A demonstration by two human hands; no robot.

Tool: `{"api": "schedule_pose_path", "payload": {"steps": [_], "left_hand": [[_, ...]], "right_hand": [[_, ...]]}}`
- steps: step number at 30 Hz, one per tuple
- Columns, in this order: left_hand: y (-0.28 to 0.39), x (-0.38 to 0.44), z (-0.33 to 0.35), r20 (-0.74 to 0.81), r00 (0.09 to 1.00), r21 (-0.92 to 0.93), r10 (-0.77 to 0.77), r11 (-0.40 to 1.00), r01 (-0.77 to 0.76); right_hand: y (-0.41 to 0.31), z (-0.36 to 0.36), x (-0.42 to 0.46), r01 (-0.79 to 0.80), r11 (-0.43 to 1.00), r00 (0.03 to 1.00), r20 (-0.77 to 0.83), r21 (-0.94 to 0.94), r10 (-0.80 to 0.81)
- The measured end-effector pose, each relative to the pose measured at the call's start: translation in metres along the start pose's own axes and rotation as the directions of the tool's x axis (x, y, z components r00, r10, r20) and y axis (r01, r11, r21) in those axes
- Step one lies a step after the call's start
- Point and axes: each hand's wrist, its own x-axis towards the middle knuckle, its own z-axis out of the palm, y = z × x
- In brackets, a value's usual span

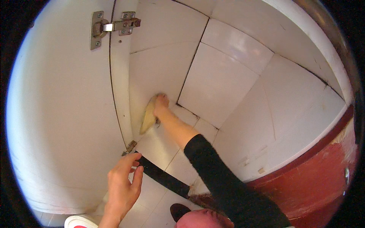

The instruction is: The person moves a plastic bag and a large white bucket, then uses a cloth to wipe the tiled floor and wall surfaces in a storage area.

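Note:
Inside a tiled cabinet, my right hand [161, 104] holds a yellowish cloth [148, 118] against the lower part of the left inner wall [159, 71]. The cloth and fingers are slightly blurred. A black sleeve covers most of that arm, which reaches in over the sill. My left hand [124, 179] holds nothing, its fingers bent and apart, near the lower hinge [131, 146] and the left end of the black strip [162, 178] along the cabinet's front edge.
At left stands the swung-out white cabinet door [68, 108], with a metal hinge [114, 26] near its top. A red panel [310, 176] is at lower right. A white round container [79, 221] stands at the bottom left, beside the left forearm. A dark shoe tip [179, 211] shows below the strip.

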Motion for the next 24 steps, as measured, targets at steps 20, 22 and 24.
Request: {"api": "schedule_pose_path", "payload": {"steps": [20,22,24], "left_hand": [[-0.021,0.0,-0.005,-0.051,0.999,-0.073,0.006,0.997,-0.01],[-0.024,0.002,-0.002,-0.054,0.999,-0.058,0.005,0.998,-0.008],[-0.031,0.003,0.004,-0.047,0.998,-0.069,0.039,0.997,-0.042]], "right_hand": [[-0.081,-0.011,0.05,0.723,0.662,0.661,-0.084,-0.198,-0.746],[-0.022,-0.009,0.054,0.586,0.789,0.792,-0.077,-0.185,-0.606],[0.033,-0.01,0.055,0.54,0.793,0.815,-0.059,-0.282,-0.576]]}}
